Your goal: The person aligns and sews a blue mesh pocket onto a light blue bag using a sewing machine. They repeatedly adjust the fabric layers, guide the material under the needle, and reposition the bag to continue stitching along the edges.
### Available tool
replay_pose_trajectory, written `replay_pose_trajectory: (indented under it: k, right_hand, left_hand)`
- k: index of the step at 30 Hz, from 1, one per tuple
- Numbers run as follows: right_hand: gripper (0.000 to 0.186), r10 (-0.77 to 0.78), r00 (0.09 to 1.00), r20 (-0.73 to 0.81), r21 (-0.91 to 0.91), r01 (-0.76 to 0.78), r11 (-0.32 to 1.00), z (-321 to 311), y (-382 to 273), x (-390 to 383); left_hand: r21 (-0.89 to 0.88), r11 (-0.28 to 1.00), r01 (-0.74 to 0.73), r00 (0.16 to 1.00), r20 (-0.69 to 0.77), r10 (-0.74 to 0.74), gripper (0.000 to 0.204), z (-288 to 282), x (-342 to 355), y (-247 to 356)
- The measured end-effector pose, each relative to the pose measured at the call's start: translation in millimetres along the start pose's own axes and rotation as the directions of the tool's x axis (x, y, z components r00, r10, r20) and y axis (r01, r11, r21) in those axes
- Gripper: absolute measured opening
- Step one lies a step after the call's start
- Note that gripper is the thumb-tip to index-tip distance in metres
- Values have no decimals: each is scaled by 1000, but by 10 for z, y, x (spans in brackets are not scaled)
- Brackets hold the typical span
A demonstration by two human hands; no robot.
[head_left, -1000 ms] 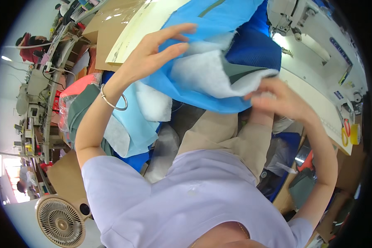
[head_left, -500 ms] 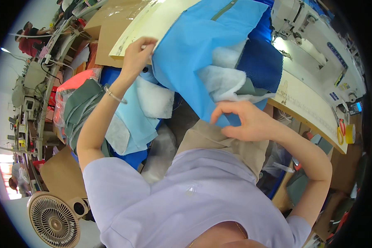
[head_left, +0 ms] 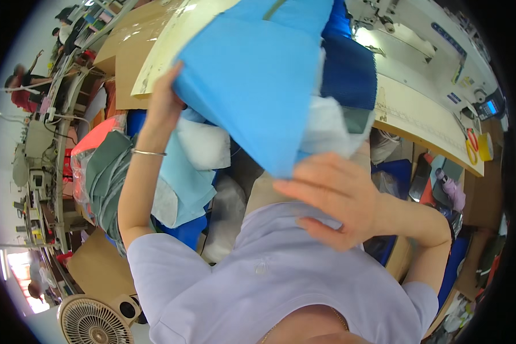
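Note:
A light blue fabric piece (head_left: 246,74) with an olive strip hangs over my lap at the table edge, its lower corner pointing down. White padding (head_left: 324,126), a dark blue mesh piece (head_left: 347,71) and grey-green cloth (head_left: 355,117) show at its right side. My left hand (head_left: 167,96) is closed on the left edge of the light blue fabric. My right hand (head_left: 335,200) is open and slightly blurred, its fingertips beside that fabric's lower corner, thumb apart.
A white sewing machine (head_left: 441,57) stands back right, with scissors (head_left: 472,146) and yellow tape (head_left: 485,143) nearby. Green fabric pieces (head_left: 106,178) and pale blue pieces (head_left: 186,192) lie left. A fan (head_left: 97,321) stands lower left. Co-workers (head_left: 23,92) are at far-left benches.
My left hand has moved left and taken hold of the fabric's edge. The light blue layer now covers more of the padding. My right hand has moved down and spread its fingers.

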State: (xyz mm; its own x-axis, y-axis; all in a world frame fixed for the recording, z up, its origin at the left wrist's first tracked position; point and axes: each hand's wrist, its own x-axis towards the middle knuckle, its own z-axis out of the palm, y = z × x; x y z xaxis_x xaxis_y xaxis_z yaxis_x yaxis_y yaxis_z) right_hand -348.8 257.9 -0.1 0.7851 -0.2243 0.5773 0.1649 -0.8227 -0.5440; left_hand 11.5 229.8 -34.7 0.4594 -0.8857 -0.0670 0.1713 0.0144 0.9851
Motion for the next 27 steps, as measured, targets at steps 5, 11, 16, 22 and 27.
replay_pose_trajectory:
  k: [5,11,16,22,27]
  right_hand:
    - [44,71,997,25,196,-74,978,346,65,-458]
    - [29,157,986,-56,23,-155,988,206,438,-922]
    - [22,244,927,-286,-321,-332,887,-379,898,-1102]
    - [27,198,922,-333,-623,-373,687,-762,1533,-966]
    - [30,233,941,-244,-686,-337,645,-876,1915,-823]
  left_hand:
    - [-277,949,-151,982,68,176,40,-311,254,463]
    - [748,663,-36,994,-39,98,37,-1039,387,237]
    - [842,200,-500,769,326,550,28,-107,212,433]
    - [277,-226,-934,179,910,374,25,1898,334,299]
    - [205,-142,-968,165,953,253,36,2439,1023,-355]
